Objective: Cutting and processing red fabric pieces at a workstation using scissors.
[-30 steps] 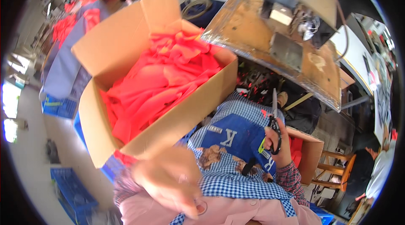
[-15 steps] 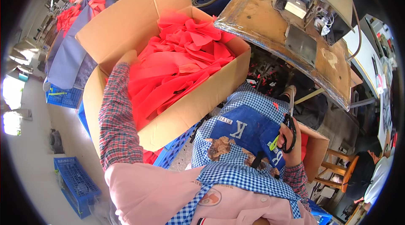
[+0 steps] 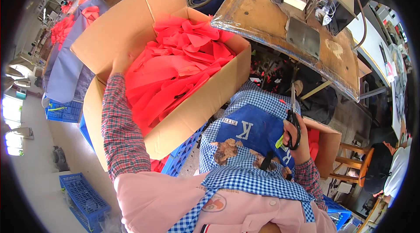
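A large cardboard box (image 3: 205, 97) with its flaps up is filled with a loose heap of red fabric pieces (image 3: 175, 67). My left arm, in a plaid sleeve, reaches over the box's near left side. My left hand (image 3: 121, 62) is inside, beside the left edge of the heap and close to the raised flap; its fingers do not show clearly. My right hand (image 3: 293, 137) is closed around the black handles of a pair of scissors (image 3: 293, 115) above my lap, blades pointing away from me. A blue checked apron (image 3: 258, 97) covers my lap.
A worn wooden worktable (image 3: 262, 14) with a machine stands beyond the box at right. A smaller cardboard box (image 3: 326, 145) holding red pieces is at my right, near a wooden chair (image 3: 352, 163). Blue plastic crates (image 3: 85, 198) stand on the floor at left.
My left hand has moved farther along the box's left side, toward the raised flap. My right hand still holds the scissors. The whole view has shifted slightly.
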The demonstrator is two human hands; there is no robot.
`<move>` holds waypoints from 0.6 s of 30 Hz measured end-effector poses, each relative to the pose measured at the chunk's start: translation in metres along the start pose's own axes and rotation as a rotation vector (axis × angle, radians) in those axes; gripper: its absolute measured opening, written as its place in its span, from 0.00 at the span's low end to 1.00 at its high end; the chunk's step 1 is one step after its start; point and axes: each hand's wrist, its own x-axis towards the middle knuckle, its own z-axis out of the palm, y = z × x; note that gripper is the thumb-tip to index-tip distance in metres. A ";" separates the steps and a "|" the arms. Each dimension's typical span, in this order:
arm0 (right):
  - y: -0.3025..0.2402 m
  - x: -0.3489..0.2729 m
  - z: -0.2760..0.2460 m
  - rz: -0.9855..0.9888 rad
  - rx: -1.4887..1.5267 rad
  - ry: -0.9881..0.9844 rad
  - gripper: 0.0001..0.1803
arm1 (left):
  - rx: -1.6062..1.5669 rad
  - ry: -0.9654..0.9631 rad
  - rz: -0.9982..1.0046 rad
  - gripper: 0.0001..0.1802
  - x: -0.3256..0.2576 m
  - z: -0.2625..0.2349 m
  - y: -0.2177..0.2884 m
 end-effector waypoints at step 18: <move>0.015 0.002 -0.011 -0.009 -0.070 -0.038 0.29 | -0.677 -0.381 0.520 0.22 -0.055 -0.074 0.195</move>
